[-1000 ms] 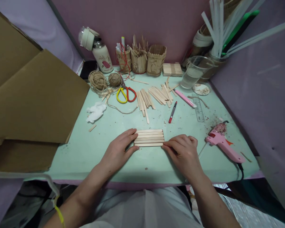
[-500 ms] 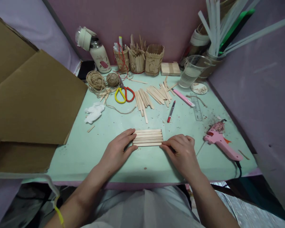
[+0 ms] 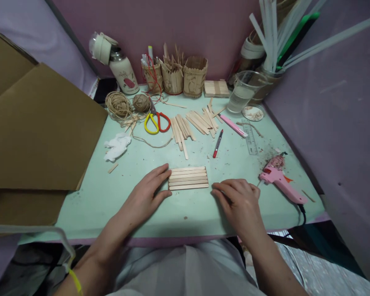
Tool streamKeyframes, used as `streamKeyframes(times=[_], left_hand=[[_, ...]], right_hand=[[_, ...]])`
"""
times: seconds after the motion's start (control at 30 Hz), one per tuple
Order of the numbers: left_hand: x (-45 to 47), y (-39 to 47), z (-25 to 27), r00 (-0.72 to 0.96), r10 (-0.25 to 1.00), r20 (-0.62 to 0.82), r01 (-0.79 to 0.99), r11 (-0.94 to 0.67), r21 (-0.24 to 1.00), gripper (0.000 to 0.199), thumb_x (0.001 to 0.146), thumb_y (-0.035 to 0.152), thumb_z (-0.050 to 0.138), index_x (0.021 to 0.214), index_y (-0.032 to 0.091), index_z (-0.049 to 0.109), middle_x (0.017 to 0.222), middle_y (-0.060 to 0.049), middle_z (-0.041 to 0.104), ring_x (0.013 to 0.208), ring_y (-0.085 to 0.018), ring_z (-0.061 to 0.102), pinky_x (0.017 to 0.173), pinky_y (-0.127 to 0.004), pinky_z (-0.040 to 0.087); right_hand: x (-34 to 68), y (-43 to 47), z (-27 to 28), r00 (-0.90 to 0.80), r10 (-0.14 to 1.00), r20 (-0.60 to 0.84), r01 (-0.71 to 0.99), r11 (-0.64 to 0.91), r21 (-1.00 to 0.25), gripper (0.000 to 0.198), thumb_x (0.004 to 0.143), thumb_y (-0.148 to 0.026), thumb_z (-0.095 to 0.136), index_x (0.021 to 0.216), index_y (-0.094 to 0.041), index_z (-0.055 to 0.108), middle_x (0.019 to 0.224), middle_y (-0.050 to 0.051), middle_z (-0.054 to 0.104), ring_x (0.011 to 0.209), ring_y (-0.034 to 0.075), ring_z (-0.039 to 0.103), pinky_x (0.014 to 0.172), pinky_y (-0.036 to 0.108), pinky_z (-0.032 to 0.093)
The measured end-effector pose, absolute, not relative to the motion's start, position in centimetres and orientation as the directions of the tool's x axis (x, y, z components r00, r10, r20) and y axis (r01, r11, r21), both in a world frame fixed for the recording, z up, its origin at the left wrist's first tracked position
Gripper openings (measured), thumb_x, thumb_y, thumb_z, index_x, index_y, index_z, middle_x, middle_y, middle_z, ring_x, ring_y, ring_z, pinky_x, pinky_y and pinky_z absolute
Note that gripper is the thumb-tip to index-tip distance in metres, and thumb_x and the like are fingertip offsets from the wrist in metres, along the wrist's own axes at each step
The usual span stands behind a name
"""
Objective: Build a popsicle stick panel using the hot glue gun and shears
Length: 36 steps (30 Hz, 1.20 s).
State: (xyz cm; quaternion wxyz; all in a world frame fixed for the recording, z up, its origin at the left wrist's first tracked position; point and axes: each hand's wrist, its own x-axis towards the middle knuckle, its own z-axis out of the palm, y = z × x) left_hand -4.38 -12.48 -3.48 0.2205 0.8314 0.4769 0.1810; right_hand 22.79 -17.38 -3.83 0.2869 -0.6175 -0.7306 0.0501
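Note:
Several popsicle sticks lie side by side as a flat rectangular panel [image 3: 188,178] near the front of the table. My left hand [image 3: 146,195] rests at the panel's left end, fingertips and thumb spread against its edge, not wrapped round it. Just off the right end, my right hand [image 3: 239,201] hovers low with bent fingers, thumb and forefinger slightly apart and nothing seen between them. A pink hot glue gun [image 3: 282,183] lies to the right of that hand. Beyond the panel are a red-capped marker [image 3: 218,143] and loose popsicle sticks [image 3: 182,131].
Scissors [image 3: 158,122], twine balls [image 3: 119,105], a white cloth [image 3: 117,146] and a pink cutter [image 3: 233,126] lie farther back. A clear cup of water [image 3: 242,98] stands back right, near a ruler [image 3: 250,139]. A cardboard box [image 3: 43,131] borders the left side.
My right hand has come away from the panel's right end and moved slightly right. My left hand stays at the left end. The whole view has shifted a little.

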Motion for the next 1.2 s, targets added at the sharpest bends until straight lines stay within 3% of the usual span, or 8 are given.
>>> streamKeyframes(times=[0.37,1.2], left_hand=[[-4.6,-11.6,-4.1,0.525,0.845,0.102,0.702,-0.497,0.509,0.041,0.093,0.033,0.056,0.133,0.023,0.056,0.138,-0.010,0.058,0.134,-0.028,0.046,0.107,-0.052,0.040],[-4.8,-11.3,-4.7,0.560,0.817,0.138,0.662,-0.541,0.519,0.042,0.094,0.032,0.055,0.134,0.022,0.055,0.139,-0.010,0.056,0.136,-0.026,0.046,0.110,-0.050,0.040]], right_hand=[[21.1,-17.6,-4.3,-0.077,0.907,0.413,0.878,0.258,-0.403,0.012,0.091,-0.021,0.062,0.093,-0.021,0.074,0.082,0.002,0.069,0.080,0.021,0.058,0.077,0.038,0.030],[20.1,-17.3,-4.6,-0.045,0.925,0.378,0.892,0.207,-0.402,0.016,0.092,-0.019,0.058,0.079,-0.017,0.068,0.070,0.004,0.061,0.074,0.021,0.054,0.075,0.035,0.034]])
